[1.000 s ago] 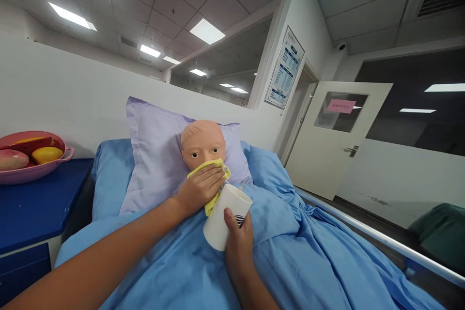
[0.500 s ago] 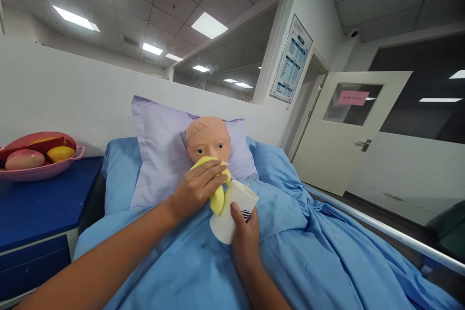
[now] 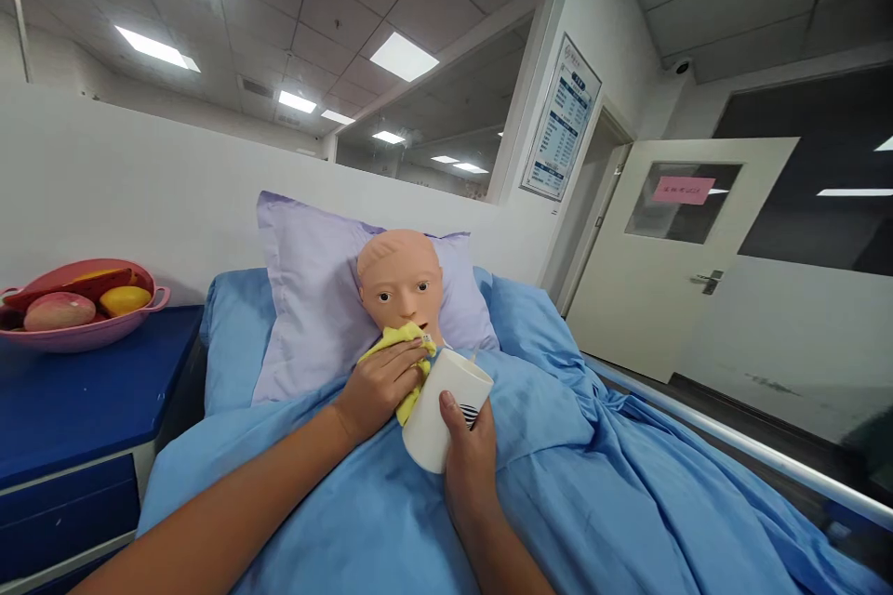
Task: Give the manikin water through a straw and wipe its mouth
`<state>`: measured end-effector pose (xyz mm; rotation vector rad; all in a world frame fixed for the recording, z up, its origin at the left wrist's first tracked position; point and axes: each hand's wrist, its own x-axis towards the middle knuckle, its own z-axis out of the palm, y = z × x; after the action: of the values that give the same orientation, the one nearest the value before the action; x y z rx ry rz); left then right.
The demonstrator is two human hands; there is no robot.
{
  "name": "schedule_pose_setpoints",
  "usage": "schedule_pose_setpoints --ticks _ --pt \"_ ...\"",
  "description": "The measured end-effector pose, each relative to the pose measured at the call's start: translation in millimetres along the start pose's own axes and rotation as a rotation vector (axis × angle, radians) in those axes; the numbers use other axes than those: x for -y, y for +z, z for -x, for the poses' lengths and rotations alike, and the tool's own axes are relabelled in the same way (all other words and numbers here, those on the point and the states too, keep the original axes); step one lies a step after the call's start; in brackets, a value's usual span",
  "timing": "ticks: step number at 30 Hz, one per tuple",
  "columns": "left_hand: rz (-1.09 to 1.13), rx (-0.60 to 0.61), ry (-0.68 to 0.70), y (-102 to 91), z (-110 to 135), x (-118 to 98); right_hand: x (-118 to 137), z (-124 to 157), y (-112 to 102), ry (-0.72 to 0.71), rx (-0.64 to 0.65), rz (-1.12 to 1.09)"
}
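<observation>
A manikin lies in the bed with its head on a lilac pillow. My left hand presses a yellow cloth at the manikin's chin, just under the slightly open mouth; the fingers lie over the cloth. In my right hand is a white cup with dark stripes, tilted, its rim toward the upper right. The thumb lies across the cup's near side. Part of the cloth hangs down beside the cup. What the cup contains is hidden.
Blue bedding covers the manikin's body. To the left, a pink basket with fruit stands on a blue bedside cabinet. A metal bed rail runs along the right side, and a door stands ajar beyond it.
My left hand and the yellow cloth have moved down from the manikin's mouth to its chin, so its nose and mouth now show. The cup has hardly moved.
</observation>
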<state>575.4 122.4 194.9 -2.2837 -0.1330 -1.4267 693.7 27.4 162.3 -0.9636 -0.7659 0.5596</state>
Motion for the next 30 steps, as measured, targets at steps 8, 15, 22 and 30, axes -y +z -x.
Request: schedule_pose_setpoints --ticks 8,15,22,30 --pt "0.05 -0.076 0.09 -26.1 -53.3 4.6 5.7 0.1 0.6 0.005 0.03 -0.009" --pt "-0.153 0.045 0.176 3.4 -47.8 15.5 -0.9 -3.9 0.6 0.057 -0.012 -0.047" --pt "-0.042 0.113 0.095 -2.6 -1.0 5.3 -0.7 -3.8 1.9 0.045 0.016 -0.079" --pt "0.063 -0.045 0.165 -23.0 -50.9 14.8 -0.9 -4.2 -0.1 0.021 0.007 -0.028"
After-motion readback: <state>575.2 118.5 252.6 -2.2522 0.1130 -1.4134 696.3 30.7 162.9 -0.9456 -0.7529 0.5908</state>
